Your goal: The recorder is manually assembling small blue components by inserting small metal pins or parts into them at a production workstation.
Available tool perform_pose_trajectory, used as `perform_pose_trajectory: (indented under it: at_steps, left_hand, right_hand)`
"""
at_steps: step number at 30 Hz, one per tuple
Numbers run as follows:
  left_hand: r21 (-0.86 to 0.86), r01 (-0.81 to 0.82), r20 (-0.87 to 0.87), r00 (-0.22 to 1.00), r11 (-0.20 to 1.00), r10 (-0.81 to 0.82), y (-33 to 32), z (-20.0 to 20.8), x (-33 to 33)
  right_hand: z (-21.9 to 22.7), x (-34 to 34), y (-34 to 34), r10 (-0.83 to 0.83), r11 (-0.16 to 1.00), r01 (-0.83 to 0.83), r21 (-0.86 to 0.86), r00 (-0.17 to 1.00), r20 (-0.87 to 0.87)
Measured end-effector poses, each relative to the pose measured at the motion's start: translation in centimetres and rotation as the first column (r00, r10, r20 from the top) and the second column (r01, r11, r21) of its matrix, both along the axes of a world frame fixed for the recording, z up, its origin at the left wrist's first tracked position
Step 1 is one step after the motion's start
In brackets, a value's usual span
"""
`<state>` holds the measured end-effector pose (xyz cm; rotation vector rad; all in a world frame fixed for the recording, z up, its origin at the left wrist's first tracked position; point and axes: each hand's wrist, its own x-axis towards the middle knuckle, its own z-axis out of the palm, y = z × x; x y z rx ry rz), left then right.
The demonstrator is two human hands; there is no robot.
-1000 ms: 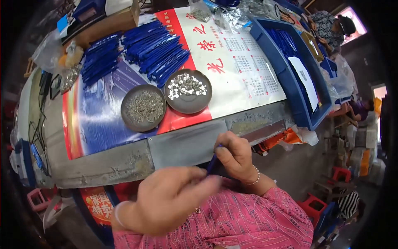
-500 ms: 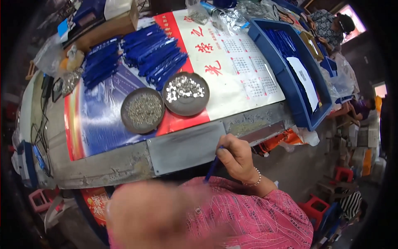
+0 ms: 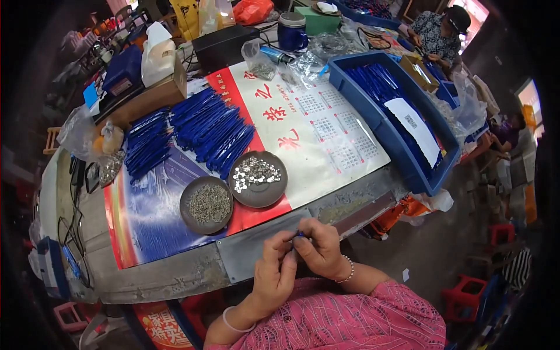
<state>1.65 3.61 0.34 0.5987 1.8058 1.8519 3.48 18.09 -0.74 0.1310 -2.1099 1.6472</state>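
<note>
Dark-grey bowls (image 3: 259, 199) of metal bits (image 3: 209, 203) sit beyond the fingers (image 3: 307, 248), a blue tray (image 3: 430, 185) of strips (image 3: 370, 81) farther right; right hand (image 3: 322, 251) pinches a blue piece (image 3: 300, 234) beside left hand (image 3: 273, 277), whose grip is unclear.

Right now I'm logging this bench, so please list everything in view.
held piece: one, blue, mostly hidden, lower centre
table: one, grey, centre
poster: one, red, white and blue, on table
strips: many, blue, two piles on poster
dishes: two, dark, poster's near edge
metal bits: many, silvery, left dish
discs: many, silvery, right dish
tray: one, blue, right
sheet: one, white, in tray
lidded jar: one, dark blue, far side
bags: several, transparent, table edges
stools: several, red or pink, floor
co-workers: at least two, right background
garment: one, pink patterned, bottom
left fingers: one set, at held piece
right fingers: one set, gripping it
</note>
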Motion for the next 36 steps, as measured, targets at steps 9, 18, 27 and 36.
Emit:
perform_pose_trajectory:
  at_steps: [9,18,27,36]
  left_hand:
    - [0.227,-0.190,-0.010,0.980,0.955,0.198,0.5,-2.6,2.4]
    - [0.320,-0.340,0.158,0.939,0.884,0.304,0.8,-2.8,3.1]
    - [0.264,-0.481,0.245,0.872,0.836,0.424,0.4,-3.3,3.4]
    - [0.205,-0.468,0.074,0.883,0.859,0.463,0.8,-4.4,3.7]
  right_hand:
    - [-1.3,-0.3,0.1,-0.056,0.919,0.169,0.356,0.951,-0.305]
    - [-1.3,-0.1,-1.5,0.019,0.989,-0.012,-0.146,0.999,0.051]
    - [-3.8,-1.5,-2.1,0.023,0.992,0.031,0.118,0.903,-0.430]
    - [-0.6,0.6,-2.3,0.034,0.914,0.046,-0.404,0.982,0.186]
